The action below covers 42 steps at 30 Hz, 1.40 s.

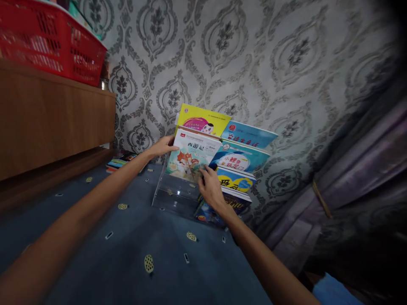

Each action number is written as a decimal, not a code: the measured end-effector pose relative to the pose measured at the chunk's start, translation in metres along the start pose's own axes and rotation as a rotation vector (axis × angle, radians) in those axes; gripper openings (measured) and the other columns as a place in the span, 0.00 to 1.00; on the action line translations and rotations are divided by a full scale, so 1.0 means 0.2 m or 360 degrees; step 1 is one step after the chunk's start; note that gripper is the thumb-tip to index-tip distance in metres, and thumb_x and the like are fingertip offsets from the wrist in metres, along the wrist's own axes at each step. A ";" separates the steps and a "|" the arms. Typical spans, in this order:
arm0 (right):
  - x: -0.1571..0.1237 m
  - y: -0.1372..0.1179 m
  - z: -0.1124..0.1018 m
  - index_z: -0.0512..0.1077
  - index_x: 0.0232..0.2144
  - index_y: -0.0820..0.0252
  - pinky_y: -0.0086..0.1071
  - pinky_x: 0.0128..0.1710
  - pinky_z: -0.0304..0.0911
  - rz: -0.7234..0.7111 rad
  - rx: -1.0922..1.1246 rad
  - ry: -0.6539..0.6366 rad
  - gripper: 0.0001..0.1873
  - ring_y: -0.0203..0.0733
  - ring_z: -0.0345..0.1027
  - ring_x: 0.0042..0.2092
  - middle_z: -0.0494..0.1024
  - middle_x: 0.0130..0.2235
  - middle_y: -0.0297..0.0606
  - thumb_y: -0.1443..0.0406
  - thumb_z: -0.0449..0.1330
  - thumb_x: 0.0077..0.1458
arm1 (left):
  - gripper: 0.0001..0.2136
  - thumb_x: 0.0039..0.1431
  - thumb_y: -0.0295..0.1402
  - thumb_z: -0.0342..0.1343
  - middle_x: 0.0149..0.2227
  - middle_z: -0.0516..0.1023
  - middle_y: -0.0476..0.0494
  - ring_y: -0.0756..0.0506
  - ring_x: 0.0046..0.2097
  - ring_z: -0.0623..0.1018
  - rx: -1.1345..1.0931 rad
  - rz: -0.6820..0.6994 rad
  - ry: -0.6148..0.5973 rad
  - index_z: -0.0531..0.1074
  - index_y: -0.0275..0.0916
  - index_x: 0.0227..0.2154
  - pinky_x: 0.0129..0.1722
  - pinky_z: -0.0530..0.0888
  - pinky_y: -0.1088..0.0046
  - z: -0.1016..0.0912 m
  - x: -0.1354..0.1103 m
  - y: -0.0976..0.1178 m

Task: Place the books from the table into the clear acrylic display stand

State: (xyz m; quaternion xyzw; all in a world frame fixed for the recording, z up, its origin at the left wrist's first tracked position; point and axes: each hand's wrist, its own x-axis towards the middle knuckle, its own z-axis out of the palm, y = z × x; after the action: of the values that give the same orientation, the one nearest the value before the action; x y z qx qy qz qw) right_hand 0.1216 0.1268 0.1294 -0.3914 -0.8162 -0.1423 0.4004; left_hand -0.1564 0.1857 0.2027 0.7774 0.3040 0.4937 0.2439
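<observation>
A white and green picture book with a fox-like figure on its cover leans in the left column of a clear tiered stand. My left hand grips its left edge, the thumb in front and the other fingers partly hidden behind. At the lower right of the same book is my right hand, its fingers bent against the cover edge. Behind it rises a yellow book. The right column holds a blue book, a teal book, a yellow-and-blue book and a dark blue book.
The stand rests on a dark blue patterned cloth against a patterned wall. More books lie flat at the left. A red basket sits on a wooden cabinet. A tied purple curtain hangs at right.
</observation>
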 end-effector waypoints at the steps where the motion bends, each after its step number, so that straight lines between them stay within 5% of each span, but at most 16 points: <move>1: 0.00 0.00 0.01 0.76 0.49 0.62 0.58 0.60 0.63 0.0006 0.0005 -0.0002 0.19 0.60 0.68 0.58 0.74 0.57 0.56 0.67 0.52 0.59 | 0.20 0.50 0.36 0.65 0.49 0.82 0.35 0.36 0.52 0.79 -0.0030 0.0016 -0.0056 0.74 0.34 0.46 0.54 0.74 0.55 -0.02 0.01 0.00; 14: -0.02 -0.02 0.02 0.75 0.52 0.64 0.51 0.60 0.65 0.0130 0.0166 -0.0054 0.20 0.56 0.67 0.60 0.72 0.58 0.55 0.66 0.53 0.59 | 0.27 0.54 0.42 0.64 0.49 0.81 0.34 0.39 0.50 0.79 -0.0005 0.0055 -0.0242 0.72 0.30 0.53 0.53 0.74 0.57 -0.11 0.00 -0.02; 23: -0.02 -0.02 0.04 0.76 0.50 0.63 0.51 0.58 0.67 0.0181 0.0290 -0.0046 0.20 0.57 0.67 0.60 0.73 0.57 0.54 0.66 0.55 0.57 | 0.25 0.56 0.43 0.60 0.48 0.81 0.33 0.41 0.48 0.78 0.0300 0.0121 -0.0118 0.73 0.30 0.51 0.49 0.74 0.63 -0.12 -0.04 -0.01; 26: -0.06 -0.05 0.02 0.76 0.51 0.63 0.50 0.57 0.69 0.0185 0.0368 -0.0082 0.20 0.56 0.67 0.60 0.72 0.58 0.55 0.65 0.55 0.58 | 0.23 0.61 0.44 0.54 0.51 0.79 0.36 0.43 0.49 0.78 0.0541 -0.0007 0.0024 0.71 0.32 0.53 0.49 0.74 0.66 -0.18 -0.14 -0.09; 29: -0.17 -0.14 0.01 0.76 0.51 0.60 0.49 0.59 0.67 0.0110 0.0505 -0.0089 0.18 0.52 0.69 0.60 0.73 0.59 0.52 0.64 0.53 0.62 | 0.21 0.69 0.40 0.40 0.48 0.80 0.41 0.46 0.46 0.79 0.1127 -0.0468 -0.0025 0.71 0.35 0.53 0.46 0.75 0.70 -0.25 -0.34 -0.22; 32: -0.37 -0.25 0.04 0.76 0.50 0.56 0.47 0.59 0.67 0.0025 0.0685 -0.0214 0.17 0.49 0.71 0.58 0.77 0.55 0.47 0.65 0.52 0.64 | 0.14 0.64 0.37 0.49 0.42 0.81 0.38 0.41 0.46 0.79 0.1377 -0.0756 -0.0070 0.76 0.35 0.43 0.49 0.74 0.65 -0.27 -0.61 -0.39; 36: -0.66 -0.40 0.15 0.77 0.49 0.54 0.44 0.56 0.71 0.0072 0.0841 -0.0483 0.19 0.46 0.75 0.55 0.80 0.53 0.44 0.69 0.51 0.64 | 0.19 0.64 0.36 0.50 0.61 0.69 0.23 0.31 0.63 0.68 0.1678 -0.0997 0.0033 0.70 0.32 0.54 0.59 0.68 0.49 -0.23 -0.87 -0.57; 42: -0.90 -0.43 0.31 0.79 0.47 0.55 0.47 0.54 0.73 0.0306 0.0866 -0.0508 0.16 0.50 0.76 0.54 0.82 0.51 0.45 0.65 0.52 0.65 | 0.29 0.69 0.42 0.44 0.72 0.52 0.26 0.32 0.73 0.48 0.1879 -0.1032 -0.0005 0.56 0.30 0.67 0.67 0.53 0.41 -0.18 -0.81 -0.73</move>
State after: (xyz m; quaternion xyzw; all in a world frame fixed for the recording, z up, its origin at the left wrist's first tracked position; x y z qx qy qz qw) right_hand 0.0900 0.0094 -0.0405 -0.3626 -0.8361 0.1824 0.3690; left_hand -0.2755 0.1739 0.0167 0.6505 0.7405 0.1455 -0.0857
